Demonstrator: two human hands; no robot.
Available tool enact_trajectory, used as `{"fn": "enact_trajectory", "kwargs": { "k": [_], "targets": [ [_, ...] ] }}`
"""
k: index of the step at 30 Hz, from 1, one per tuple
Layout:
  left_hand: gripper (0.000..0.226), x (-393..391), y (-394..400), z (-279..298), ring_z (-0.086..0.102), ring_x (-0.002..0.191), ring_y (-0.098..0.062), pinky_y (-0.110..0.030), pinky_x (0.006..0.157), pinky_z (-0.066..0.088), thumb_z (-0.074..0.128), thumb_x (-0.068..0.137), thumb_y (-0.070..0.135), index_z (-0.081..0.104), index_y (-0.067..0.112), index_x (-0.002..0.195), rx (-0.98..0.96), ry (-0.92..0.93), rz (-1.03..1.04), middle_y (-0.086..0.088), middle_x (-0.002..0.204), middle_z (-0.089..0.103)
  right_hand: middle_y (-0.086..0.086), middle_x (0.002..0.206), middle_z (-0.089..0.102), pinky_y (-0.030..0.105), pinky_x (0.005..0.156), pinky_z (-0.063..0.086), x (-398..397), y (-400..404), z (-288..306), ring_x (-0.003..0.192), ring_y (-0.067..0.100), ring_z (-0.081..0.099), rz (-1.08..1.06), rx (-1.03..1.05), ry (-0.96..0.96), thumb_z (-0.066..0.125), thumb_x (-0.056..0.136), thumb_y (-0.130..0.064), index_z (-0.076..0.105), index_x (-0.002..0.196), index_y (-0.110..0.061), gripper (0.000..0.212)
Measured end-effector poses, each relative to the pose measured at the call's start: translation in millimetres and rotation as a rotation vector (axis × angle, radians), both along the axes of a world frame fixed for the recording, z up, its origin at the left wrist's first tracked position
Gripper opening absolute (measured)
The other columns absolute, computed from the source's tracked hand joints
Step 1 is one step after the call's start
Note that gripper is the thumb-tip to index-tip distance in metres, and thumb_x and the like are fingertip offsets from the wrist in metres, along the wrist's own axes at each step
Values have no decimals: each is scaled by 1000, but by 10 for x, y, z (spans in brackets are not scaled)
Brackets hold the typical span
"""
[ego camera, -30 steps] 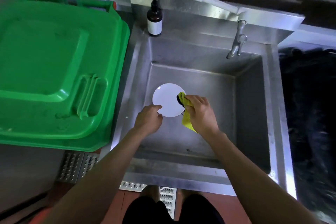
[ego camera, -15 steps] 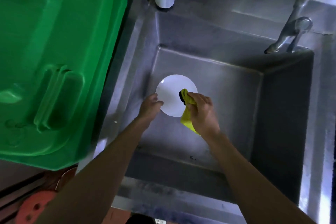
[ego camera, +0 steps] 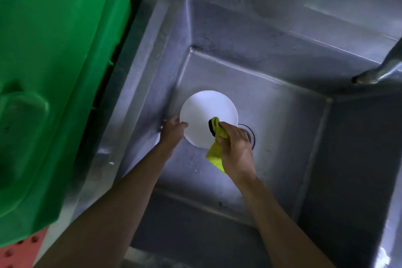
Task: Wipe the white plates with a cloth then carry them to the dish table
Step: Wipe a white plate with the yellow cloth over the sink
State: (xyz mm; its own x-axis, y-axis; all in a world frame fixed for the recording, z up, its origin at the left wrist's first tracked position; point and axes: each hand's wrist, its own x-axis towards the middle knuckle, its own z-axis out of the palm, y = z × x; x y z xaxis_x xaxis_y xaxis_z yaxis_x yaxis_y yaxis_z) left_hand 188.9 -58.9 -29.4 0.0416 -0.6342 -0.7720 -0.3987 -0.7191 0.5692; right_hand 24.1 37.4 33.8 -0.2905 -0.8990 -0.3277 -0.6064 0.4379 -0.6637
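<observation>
steel sink [ego camera: 282, 54], deep and grey, holds the one white plate [ego camera: 204, 113] in view; it sits low in the basin, near the left wall and just beside the drain [ego camera: 250, 135]. whether it rests on the floor or is lifted clear, i cannot tell. the left hand [ego camera: 173, 131] has its grip closed on the plate's near-left rim, thumb over the top. the right hand [ego camera: 236, 148] has its grip clamped on a yellow cloth [ego camera: 215, 154], whose dark-edged end is pressed to the plate's right side.

risks, as i judge them: the plate is held at one edge only, so a hard push from the cloth could tip or twist it out of the fingers, and it would strike steel and chip. a wet rim would make that slip likelier. the loose tail of cloth hangs near the drain and could drag over the grimy basin, then smear the plate. the tap [ego camera: 378, 69] overhangs at the right; lifting the plate out carelessly could knock it.
</observation>
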Motion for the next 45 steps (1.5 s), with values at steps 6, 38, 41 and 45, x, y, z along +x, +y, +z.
{"fn": "enact_trajectory", "kwargs": {
  "k": [6,38,41,45],
  "targets": [
    [28,-68,-48,-33,63,92,-23,-36,82,50,60,88,0,69,20,106,32,66,195,1,93,71,5,124,64,40,91,48,-34,54,-42,114,30,52,-57,62,-42,57,96,-8,62,133,-15,38],
    [35,-342,538,811,65,87,-24,-34,55,57,48,89,-12,64,14,104,174,222,209,-9,103,67,6,133,63,37,103,42,-212,542,655,123,28,51,-184,-16,-38,60,94,-6,61,134,-16,41],
    [34,-232,671,1097,68,93,-28,-40,66,59,53,91,-9,67,19,104,198,303,180,-10,107,70,4,129,64,41,98,46,-144,605,941,120,28,53,-120,-85,21,62,94,-8,63,130,-16,37],
    [39,-105,792,1508,69,100,-34,-53,82,60,53,93,-5,66,18,122,182,397,89,-13,114,73,0,128,66,43,97,44,9,663,1303,122,29,54,137,-144,130,62,97,-16,65,129,-18,32]
  ]
}}
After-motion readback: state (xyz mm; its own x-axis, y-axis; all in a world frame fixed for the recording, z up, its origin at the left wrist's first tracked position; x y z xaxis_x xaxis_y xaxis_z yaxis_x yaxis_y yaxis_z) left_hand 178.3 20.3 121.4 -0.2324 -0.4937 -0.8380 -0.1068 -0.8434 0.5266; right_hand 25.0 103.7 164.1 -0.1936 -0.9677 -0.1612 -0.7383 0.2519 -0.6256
